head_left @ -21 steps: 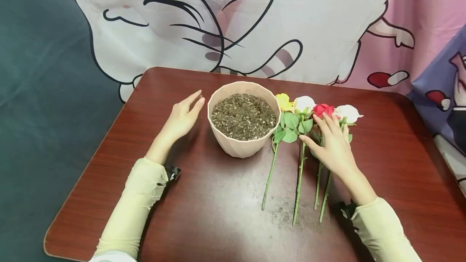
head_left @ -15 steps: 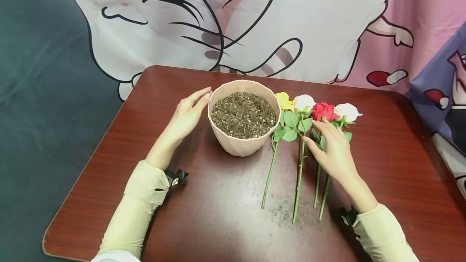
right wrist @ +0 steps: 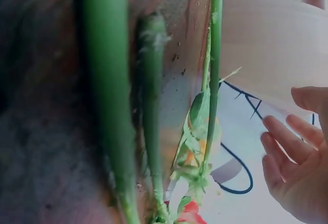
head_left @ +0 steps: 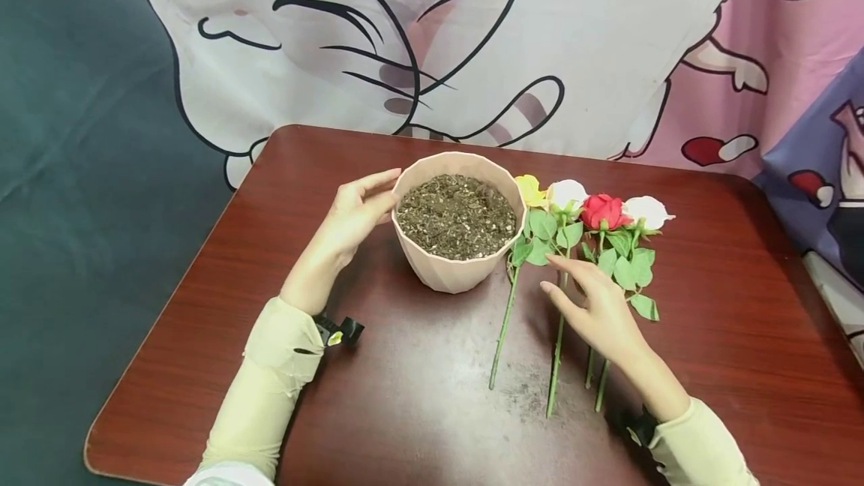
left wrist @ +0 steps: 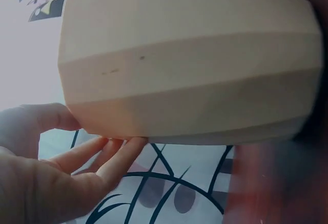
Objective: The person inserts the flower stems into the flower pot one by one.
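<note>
A pale pink faceted flowerpot [head_left: 451,274] filled with dark soil [head_left: 455,216] stands on the table. My left hand [head_left: 358,212] touches its left side near the rim; in the left wrist view its fingertips rest against the pot wall [left wrist: 189,80], fingers loosely extended. Right of the pot lie roses with green stems: a yellow rose [head_left: 532,190], a white rose [head_left: 565,194], a red rose [head_left: 604,211] and another white rose [head_left: 646,213]. Above the middle stems hovers my right hand [head_left: 601,313], fingers spread and holding nothing; the right wrist view shows it apart from the stems.
The brown wooden table [head_left: 418,411] has some scattered dirt near the stem ends. Behind it hangs a cartoon-cat cloth [head_left: 594,36]. Rose leaves [head_left: 538,225] lie close against the pot's right side. A black wrist camera [head_left: 347,331] sits at my left sleeve.
My left hand has moved right and come to touch the pot. My right hand has drawn back from the red rose, down and left over the stems, baring leaves on the right.
</note>
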{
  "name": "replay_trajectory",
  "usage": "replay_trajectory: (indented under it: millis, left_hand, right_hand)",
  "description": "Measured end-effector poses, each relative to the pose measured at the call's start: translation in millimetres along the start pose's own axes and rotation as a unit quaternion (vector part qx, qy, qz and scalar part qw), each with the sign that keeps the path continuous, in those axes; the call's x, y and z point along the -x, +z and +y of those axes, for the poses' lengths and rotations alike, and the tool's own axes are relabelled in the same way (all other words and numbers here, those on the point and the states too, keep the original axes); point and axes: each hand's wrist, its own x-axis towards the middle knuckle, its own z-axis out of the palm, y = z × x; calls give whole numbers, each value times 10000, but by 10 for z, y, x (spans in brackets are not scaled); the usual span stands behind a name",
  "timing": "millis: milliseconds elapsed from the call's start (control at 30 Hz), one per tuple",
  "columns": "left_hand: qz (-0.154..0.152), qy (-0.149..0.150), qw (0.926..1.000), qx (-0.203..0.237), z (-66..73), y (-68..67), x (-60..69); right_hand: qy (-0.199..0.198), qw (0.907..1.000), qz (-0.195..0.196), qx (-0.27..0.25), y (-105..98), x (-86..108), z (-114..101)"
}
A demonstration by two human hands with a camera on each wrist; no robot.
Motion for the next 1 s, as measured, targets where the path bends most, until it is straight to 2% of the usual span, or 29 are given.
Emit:
replay_trajectory:
  millis: [200,400,533,667,733,833,1000]
  left_hand:
    - [139,-301,9991,265,119,10,-125]
    - [341,-343,9988,125,89,22,-120]
    - [287,-381,9989,1,-2,-4,-74]
    - [117,-341,9994,4,-76,-21,-50]
    - [62,-327,9994,26,-83,-34,-49]
    - [35,-224,9997,-9,-60,-53,-61]
    - [58,-221,9997,-66,13,-33,-107]
  right_hand:
    - [-169,9974,-699,-100,62,-121,-29]
    - [-16,9913,-1257,401,241,-174,-118]
    - [536,9840,-1674,291,377,-131,-197]
    - [1353,9666,-2156,301,451,-76,-249]
    - [1591,9594,-2296,385,473,-78,-265]
    - [1745,9553,-2346,446,496,-116,-285]
    - [1856,9505,-2454,443,464,-213,-284]
